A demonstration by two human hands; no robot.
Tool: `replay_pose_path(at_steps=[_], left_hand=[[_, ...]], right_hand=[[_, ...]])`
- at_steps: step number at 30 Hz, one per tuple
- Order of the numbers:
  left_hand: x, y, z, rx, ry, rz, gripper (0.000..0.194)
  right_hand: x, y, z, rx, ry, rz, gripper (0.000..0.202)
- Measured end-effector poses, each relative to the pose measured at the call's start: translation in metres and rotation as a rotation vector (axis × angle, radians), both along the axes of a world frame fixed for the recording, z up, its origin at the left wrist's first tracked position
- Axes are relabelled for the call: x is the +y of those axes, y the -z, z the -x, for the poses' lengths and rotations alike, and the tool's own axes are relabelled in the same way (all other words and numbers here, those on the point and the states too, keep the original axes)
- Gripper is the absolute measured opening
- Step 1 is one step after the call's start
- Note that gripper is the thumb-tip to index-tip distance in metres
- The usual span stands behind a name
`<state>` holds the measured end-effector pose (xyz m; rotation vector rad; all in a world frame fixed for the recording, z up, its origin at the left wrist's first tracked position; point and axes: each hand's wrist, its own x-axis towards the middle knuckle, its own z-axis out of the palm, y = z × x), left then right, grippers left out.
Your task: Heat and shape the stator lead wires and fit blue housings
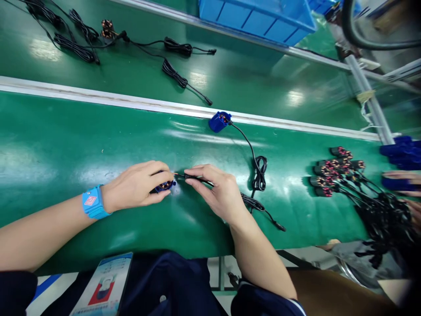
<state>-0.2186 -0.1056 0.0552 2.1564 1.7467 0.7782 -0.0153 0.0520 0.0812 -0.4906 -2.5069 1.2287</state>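
Note:
My left hand (141, 184), with a blue band on its wrist, is closed around a blue housing (164, 186) with copper windings inside; the fingers cover part of it. Just to the right, my right hand (217, 188) pinches a black cable (194, 177) near its end. Thin wires run between that end and the housing. Beyond my right hand, the bundled cable (253, 202) lies on the green table and ends in a connector. A second blue housing (219, 122) rests on its side against the white rail, its own coiled cable (259, 173) trailing down.
Several wound coils (337, 169) with black cables lie at the right, near a co-worker's hand (403, 182). Behind the white rail (138, 103), a coil (107, 30) and bundled cables lie on the green surface. A blue bin (256, 19) stands at the back.

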Motion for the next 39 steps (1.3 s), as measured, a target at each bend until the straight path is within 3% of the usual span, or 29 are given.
replay_pose_path(at_steps=[5,8,12,17,20,22,27,33,39], left_hand=[[0.003,-0.002,-0.002,0.130,-0.160,-0.012,0.047],[0.005,-0.003,-0.001,0.160,-0.210,-0.018,0.047],[0.005,-0.006,0.000,0.146,-0.205,0.025,0.042],[0.005,-0.008,-0.001,0.134,-0.214,0.095,0.037],[0.005,-0.008,-0.001,0.115,-0.218,0.115,0.033],[0.005,-0.008,-0.001,0.099,-0.217,0.119,0.028],[0.004,-0.006,-0.002,0.101,-0.227,0.055,0.021],[0.003,-0.002,-0.001,0.020,-0.240,-0.020,0.036],[0.002,-0.002,0.001,-0.018,-0.226,-0.030,0.050]], right_hand=[[-0.022,0.019,0.010,0.090,0.075,0.272,0.014],[-0.033,0.027,0.017,0.125,0.056,0.280,0.013],[-0.037,0.029,0.021,0.120,0.035,0.032,0.011],[-0.035,0.027,0.017,0.134,-0.042,-0.539,0.011],[-0.041,0.022,0.015,0.101,-0.126,-0.903,0.028],[-0.048,0.018,0.016,0.049,-0.160,-1.022,0.040],[-0.056,0.018,0.019,-0.060,-0.162,-1.068,0.037],[-0.031,0.025,0.013,0.154,-0.116,-0.963,0.037],[-0.032,0.020,0.018,0.069,-0.140,-1.043,0.030]])
